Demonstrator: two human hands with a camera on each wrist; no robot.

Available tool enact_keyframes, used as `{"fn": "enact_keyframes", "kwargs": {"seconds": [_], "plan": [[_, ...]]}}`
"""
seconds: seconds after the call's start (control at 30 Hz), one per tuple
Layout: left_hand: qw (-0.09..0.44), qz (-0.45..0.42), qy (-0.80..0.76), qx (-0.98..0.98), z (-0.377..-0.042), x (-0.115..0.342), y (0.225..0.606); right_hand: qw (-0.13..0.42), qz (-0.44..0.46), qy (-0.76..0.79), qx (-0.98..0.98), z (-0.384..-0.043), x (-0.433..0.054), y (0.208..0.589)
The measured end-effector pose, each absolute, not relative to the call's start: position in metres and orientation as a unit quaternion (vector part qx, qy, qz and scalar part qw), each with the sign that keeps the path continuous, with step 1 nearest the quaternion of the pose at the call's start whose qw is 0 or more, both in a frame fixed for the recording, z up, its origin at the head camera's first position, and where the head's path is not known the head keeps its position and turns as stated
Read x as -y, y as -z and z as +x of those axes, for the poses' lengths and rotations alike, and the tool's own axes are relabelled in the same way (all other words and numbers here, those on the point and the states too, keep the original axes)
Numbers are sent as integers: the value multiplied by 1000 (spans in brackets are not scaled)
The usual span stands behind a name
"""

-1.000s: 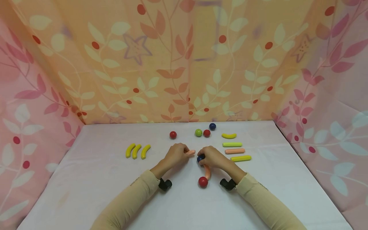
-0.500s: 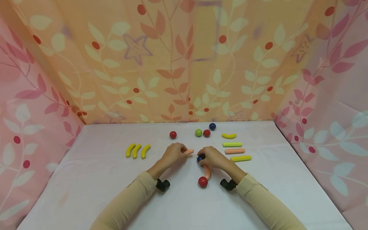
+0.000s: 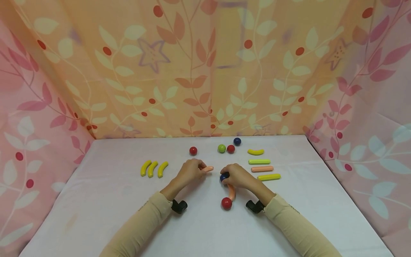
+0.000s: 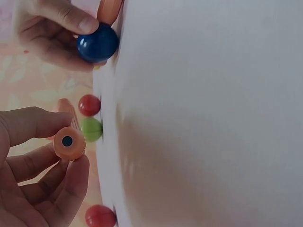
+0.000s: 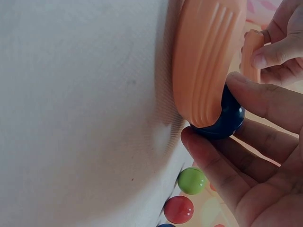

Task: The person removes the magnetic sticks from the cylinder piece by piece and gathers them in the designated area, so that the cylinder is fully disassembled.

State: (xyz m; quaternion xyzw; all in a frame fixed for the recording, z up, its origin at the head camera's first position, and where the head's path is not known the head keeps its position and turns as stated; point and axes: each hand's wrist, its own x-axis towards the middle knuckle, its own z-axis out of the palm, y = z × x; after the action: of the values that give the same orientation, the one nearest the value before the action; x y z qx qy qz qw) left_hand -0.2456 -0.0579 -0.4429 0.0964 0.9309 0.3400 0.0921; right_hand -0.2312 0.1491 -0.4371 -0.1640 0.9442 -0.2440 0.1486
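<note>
My left hand [image 3: 190, 172] pinches an orange magnetic rod [image 3: 208, 169] between thumb and fingers. In the left wrist view the rod's near end [image 4: 70, 147] shows a round dark magnet. My right hand [image 3: 238, 175] grips a blue ball [image 4: 98, 43] with thumb and fingertips. A curved orange rod [image 5: 203, 61] meets this ball and runs toward me on the table. Its other end meets a red ball [image 3: 226, 203]. A gap separates the left hand's rod from the blue ball.
Three yellow curved rods [image 3: 152, 169] lie at left. Behind the hands sit a lone red ball [image 3: 193, 150], a green ball [image 3: 221, 148], another red ball [image 3: 231, 149] and a blue ball [image 3: 237, 141]. At right are a yellow curved rod [image 3: 255, 152] and three straight rods [image 3: 262, 169].
My left hand has drifted left with the orange rod, widening the gap to the blue ball. The right hand keeps its place on the blue ball.
</note>
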Motion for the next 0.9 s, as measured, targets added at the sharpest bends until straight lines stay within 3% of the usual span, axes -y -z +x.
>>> {"fn": "enact_keyframes", "kwargs": {"seconds": [0.6, 0.9], "plan": [[84, 0, -296, -951, -262, 126, 442, 150, -169, 252, -941, -230, -151, 436], [82, -2, -216, -973, -266, 151, 443, 150, -167, 252, -941, -230, -151, 436]]}}
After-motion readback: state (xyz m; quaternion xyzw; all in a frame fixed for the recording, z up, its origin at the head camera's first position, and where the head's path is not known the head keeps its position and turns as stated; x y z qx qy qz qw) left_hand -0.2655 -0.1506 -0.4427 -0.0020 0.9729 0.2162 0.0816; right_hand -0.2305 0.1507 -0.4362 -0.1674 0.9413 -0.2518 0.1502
